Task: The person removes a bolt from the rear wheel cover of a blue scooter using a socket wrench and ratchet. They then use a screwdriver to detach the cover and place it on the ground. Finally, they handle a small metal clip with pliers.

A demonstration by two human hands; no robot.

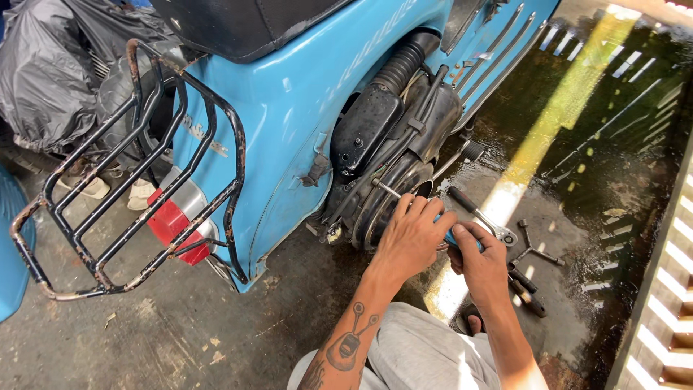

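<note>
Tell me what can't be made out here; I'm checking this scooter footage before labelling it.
Head view:
- Tool tip: hidden where the metal shaft meets the engine.
- Blue handle: mostly covered by the left hand and right hand.
- Blue scooter: front cut off by the top edge.
- Floor tools: too small to identify.

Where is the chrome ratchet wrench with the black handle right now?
In the head view, the chrome ratchet wrench lies on the wet concrete floor, right of centre, just beyond the right hand and beside the blue scooter's exposed engine.
</note>
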